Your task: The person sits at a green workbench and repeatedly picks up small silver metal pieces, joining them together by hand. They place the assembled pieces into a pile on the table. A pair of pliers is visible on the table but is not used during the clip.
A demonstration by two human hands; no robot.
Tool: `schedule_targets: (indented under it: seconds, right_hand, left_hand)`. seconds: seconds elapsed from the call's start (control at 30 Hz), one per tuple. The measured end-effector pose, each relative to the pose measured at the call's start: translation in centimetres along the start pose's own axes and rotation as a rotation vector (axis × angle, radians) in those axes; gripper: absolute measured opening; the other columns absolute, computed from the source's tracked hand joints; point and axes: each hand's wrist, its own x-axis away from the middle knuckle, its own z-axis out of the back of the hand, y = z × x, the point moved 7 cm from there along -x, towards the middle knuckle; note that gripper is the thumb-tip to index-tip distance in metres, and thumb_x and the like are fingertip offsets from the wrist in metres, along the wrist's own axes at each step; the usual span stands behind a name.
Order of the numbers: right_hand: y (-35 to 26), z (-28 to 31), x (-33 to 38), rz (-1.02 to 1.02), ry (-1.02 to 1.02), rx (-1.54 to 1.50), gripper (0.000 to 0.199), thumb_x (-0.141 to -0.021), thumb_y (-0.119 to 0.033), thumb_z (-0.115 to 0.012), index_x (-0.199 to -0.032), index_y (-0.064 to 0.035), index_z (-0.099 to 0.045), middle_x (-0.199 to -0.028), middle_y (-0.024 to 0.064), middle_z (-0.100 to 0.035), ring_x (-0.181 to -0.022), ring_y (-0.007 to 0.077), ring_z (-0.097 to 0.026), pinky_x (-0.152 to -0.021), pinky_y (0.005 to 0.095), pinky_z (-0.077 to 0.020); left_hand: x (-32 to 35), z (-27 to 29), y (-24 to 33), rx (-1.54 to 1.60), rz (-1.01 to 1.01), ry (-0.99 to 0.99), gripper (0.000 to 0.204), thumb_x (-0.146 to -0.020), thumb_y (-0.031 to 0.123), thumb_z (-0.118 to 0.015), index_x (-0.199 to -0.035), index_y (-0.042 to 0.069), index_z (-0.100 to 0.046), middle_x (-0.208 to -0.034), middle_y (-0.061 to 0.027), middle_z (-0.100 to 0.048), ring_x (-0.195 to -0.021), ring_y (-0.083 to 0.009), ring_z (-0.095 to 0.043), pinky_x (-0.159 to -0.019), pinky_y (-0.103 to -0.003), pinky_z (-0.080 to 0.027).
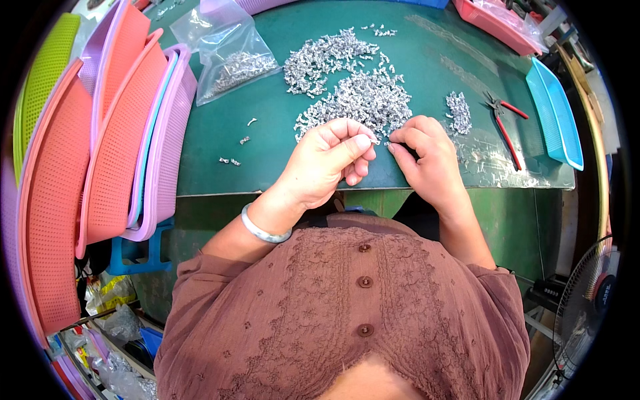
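Note:
My left hand, with a pale bangle on its wrist, pinches a tiny silvery metal part between thumb and forefinger. Close beside it, my right hand has thumb and forefinger drawn together at the near edge of the heap. Whatever sits in that right pinch is too small to make out. Just beyond both hands lies a heap of small silvery metal parts. A second heap spreads behind it. To the right of my right hand is a smaller pile.
Pliers with red handles lie open on the green table. Beyond them stands a blue tray. A clear bag of parts rests at the back left. Stacked plastic baskets crowd the left; a fan stands lower right.

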Motion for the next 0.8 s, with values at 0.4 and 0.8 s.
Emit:
schedule_targets:
  seconds: [0.4, 0.8]
  right_hand:
    - [-2.8, 1.6, -0.6, 0.142, 0.040, -0.331, 0.014, -0.068, 0.004, -0.063, -0.078, -0.0016, -0.055, -0.086, 0.0113, -0.058, -0.077, 0.0267, -0.057, -0.067, 0.0325, -0.0460]
    - [-4.8, 1.6, -0.5, 0.347, 0.049, -0.247, 0.015, -0.066, 0.006, -0.064, -0.078, -0.0001, -0.057, -0.094, 0.0128, -0.060, -0.079, 0.0277, -0.059, -0.067, 0.0348, -0.0470]
  left_hand:
    - [0.2, 0.1, 0.2, -0.024, -0.033, 0.033, 0.010, -0.090, 0.012, -0.054, -0.096, 0.004, -0.057, -0.077, -0.0033, -0.060, -0.058, -0.0062, -0.052, -0.047, -0.018, -0.041]
    - [0.2, 0.1, 0.3, 0.086, -0.013, -0.019, 0.014, -0.090, 0.011, -0.054, -0.097, 0.000, -0.059, -0.079, -0.0066, -0.062, -0.063, -0.0114, -0.059, -0.052, -0.022, -0.049]
